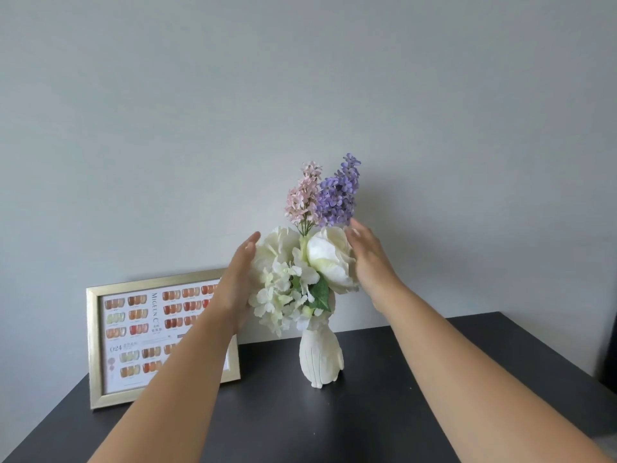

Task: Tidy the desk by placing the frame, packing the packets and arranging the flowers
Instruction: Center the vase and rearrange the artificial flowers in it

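Both grips are released, fingers straight: the left hand (237, 279) lies flat against the left side of the flowers (300, 262), the right hand (370, 262) against the right side. The bouquet stands upright in a white vase (320, 357) on the dark desk (334, 422). The gold frame (96, 345) leans against the wall (300, 78) just left of it.

Nail salon or home desk (367, 412) — framed nail-colour chart (140, 335), vase (320, 359), plain wall (300, 78)

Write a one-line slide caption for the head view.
Both open hands, left hand and right hand, cup the flowers in a white vase beside a gold frame on a dark desk.
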Demonstrator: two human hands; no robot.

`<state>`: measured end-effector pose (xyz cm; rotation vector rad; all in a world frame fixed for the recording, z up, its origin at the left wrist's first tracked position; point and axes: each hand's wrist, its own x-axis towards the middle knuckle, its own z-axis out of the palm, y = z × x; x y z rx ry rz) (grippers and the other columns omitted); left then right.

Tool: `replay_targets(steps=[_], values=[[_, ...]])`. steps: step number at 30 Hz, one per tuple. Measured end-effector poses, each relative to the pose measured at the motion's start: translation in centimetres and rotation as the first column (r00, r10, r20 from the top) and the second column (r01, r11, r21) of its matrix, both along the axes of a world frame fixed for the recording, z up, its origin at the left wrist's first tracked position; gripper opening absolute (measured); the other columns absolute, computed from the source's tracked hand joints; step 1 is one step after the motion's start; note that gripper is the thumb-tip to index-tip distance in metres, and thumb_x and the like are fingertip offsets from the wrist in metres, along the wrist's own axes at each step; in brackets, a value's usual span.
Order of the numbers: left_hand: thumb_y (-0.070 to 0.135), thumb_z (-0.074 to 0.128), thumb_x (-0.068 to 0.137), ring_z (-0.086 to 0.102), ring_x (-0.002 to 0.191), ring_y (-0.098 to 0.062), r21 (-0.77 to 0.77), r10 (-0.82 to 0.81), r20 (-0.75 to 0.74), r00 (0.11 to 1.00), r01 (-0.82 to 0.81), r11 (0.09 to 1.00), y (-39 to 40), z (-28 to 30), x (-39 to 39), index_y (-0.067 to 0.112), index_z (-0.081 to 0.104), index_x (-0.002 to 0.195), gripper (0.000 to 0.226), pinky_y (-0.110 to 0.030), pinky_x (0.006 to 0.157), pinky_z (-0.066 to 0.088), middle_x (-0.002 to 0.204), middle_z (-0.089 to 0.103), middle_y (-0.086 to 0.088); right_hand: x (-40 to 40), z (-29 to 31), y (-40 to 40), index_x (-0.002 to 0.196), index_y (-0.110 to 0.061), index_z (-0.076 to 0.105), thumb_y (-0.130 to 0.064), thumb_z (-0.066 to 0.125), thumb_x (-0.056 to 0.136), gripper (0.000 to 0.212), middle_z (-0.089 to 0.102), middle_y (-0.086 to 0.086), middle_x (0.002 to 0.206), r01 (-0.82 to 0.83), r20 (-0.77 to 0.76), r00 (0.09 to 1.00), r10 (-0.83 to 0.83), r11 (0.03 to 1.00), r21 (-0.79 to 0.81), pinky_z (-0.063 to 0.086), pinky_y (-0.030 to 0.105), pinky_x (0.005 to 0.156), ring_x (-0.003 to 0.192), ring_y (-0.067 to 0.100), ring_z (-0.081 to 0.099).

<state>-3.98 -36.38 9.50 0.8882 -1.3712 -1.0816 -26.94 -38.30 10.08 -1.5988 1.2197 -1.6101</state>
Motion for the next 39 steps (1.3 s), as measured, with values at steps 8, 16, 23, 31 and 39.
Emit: replay_targets(steps=[8,16,23,31,39], values=[[0.075,0.045,0.082,0.042,0.137,-0.028,-0.091,0.010,0.113,0.993,0.001,0.996,0.2,0.3,-0.1,0.056,0.053,0.128,0.050,-0.059,0.109,0.032,0.147,0.047,0.006,-0.1,-0.9,-0.6,0.143,-0.033,0.039,-0.047,0.046,0.094,0.051,0.035,0.000,0.152,-0.063,-0.094,0.994,0.059,0.997,-0.040,0.029,0.043,0.113,0.135,0.018,0.037],[0.056,0.043,0.096,0.066,0.111,-0.028,0.106,0.002,-0.367,0.930,0.040,0.994,0.4,-1.5,0.0,0.043,0.052,0.134,0.042,-0.054,0.104,0.042,0.136,0.060,-0.001,-1.2,-3.2,0.6,0.142,-0.036,0.042,-0.056,0.034,0.097,0.050,0.049,-0.010,0.143,-0.203,0.525,0.847,0.081,0.963,0.179,0.036,0.034,0.104,0.126,0.014,0.049],[0.051,0.049,0.093,0.066,0.112,-0.028,0.042,-0.129,-0.405,0.905,0.159,0.986,1.1,-0.7,-3.0,0.046,0.056,0.131,0.039,-0.054,0.089,0.054,0.124,0.069,0.003,1.8,-2.8,0.5,0.139,-0.034,0.048,-0.066,0.049,0.081,0.066,0.063,0.002,0.130,-0.359,0.519,0.819,0.244,0.924,0.132,0.050,0.043,0.098,0.114,0.022,0.063],[0.069,0.039,0.089,0.061,0.120,-0.025,0.028,-0.030,-0.368,0.929,0.043,0.999,1.9,-2.3,-1.6,0.053,0.050,0.133,0.048,-0.052,0.100,0.046,0.141,0.056,0.004,0.6,-3.9,1.1,0.132,-0.045,0.049,-0.061,0.046,0.085,0.050,0.061,-0.005,0.131,-0.236,0.547,0.821,0.164,0.970,0.063,0.046,0.039,0.100,0.115,0.018,0.061],[0.059,0.033,0.095,0.041,0.136,-0.018,0.111,0.295,-0.159,0.942,-0.280,0.954,4.3,-13.1,-2.5,0.050,0.037,0.141,0.047,-0.036,0.112,0.028,0.151,0.041,0.013,0.3,-14.7,2.0,0.145,-0.049,0.028,-0.051,0.030,0.100,0.045,0.027,-0.010,0.158,-0.127,0.455,0.889,-0.056,0.924,0.360,0.022,0.046,0.114,0.138,0.026,0.036]])
